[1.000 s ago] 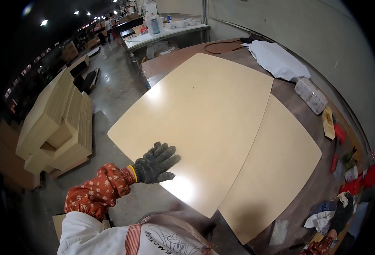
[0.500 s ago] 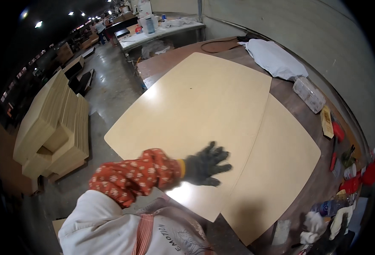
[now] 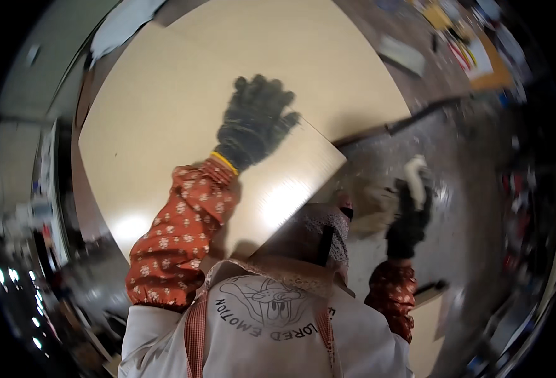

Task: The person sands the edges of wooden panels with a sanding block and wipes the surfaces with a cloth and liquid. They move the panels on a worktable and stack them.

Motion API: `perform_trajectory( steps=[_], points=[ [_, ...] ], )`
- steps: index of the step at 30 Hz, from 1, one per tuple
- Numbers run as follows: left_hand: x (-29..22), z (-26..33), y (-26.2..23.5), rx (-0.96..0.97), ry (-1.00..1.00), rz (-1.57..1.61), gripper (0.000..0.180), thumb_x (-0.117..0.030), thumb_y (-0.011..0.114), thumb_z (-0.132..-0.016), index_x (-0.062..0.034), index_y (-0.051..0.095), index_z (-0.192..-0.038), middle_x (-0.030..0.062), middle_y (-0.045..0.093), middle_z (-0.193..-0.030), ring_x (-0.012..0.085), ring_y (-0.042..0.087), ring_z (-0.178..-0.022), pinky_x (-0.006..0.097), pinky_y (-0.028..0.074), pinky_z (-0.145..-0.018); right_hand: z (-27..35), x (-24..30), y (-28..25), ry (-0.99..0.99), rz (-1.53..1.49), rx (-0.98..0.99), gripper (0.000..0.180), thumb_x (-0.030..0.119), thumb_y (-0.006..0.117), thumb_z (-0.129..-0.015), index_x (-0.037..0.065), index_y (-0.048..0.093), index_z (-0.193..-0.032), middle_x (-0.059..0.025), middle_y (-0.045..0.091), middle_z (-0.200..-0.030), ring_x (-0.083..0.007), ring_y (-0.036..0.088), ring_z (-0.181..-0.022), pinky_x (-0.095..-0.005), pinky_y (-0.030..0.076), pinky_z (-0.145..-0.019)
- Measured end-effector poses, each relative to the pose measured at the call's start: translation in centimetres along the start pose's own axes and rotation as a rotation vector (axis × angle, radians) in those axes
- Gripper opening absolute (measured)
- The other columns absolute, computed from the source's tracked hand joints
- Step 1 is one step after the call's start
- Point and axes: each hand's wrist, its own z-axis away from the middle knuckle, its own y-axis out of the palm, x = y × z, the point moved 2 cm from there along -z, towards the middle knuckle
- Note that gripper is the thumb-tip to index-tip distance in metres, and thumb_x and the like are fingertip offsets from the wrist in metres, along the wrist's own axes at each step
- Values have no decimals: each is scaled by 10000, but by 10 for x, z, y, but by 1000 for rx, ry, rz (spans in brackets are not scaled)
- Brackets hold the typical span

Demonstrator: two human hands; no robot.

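My left hand [image 3: 256, 120], in a dark glove with a yellow cuff, lies spread on a pale wood panel [image 3: 171, 107] with curved edges. The panel's squared near corner reaches to the right of this hand, over a second pale panel [image 3: 334, 69]. Past the panels' right edge, above the floor, my gloved right hand [image 3: 409, 223] is closed on a whitish rag [image 3: 417, 179]. Motion blur softens the rag and these fingers. Both forearms wear red flowered sleeves.
Dark brown table surface [image 3: 378, 38] shows beyond the panels. A pale block-like item [image 3: 402, 55] lies on it. Farther right is a brown board [image 3: 495, 69] with tools and papers. A white bundle [image 3: 123, 25] sits at the far left; grey floor [image 3: 460, 208] lies right.
The view has swung to the right and down. My left hand stays spread on the panel. My right hand, unseen before, now shows at the right with the rag.
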Motion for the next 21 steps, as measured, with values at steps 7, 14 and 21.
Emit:
perform_trajectory(
  steps=[7,14,21],
  points=[
    [-49,-49,5,-13,188,-36,292,-248,561,-947,-100,645,-1184,119,606,-1257,328,507,-1238,483,330,-1089,20,-15,7,118,-359,-63,501,2,685,-841,12,508,-1309,-109,537,-1342,-205,490,-1243,-321,429,-1017],
    [-46,-38,-27,58,251,93,257,-156,536,-959,-47,636,-1169,134,600,-1268,348,497,-1250,464,329,-1089,29,47,101,415,-1763,314,540,86,639,-894,-21,423,-1376,-164,557,-1258,-109,613,-827,-198,498,-632],
    [-37,-37,-33,13,212,251,249,-97,537,-960,-28,640,-1177,143,626,-1235,322,537,-1209,426,350,-1077,-11,43,107,430,-1224,61,379,244,582,-958,-3,551,-1243,-125,655,-992,-102,600,-799,-200,477,-674]
  ],
)
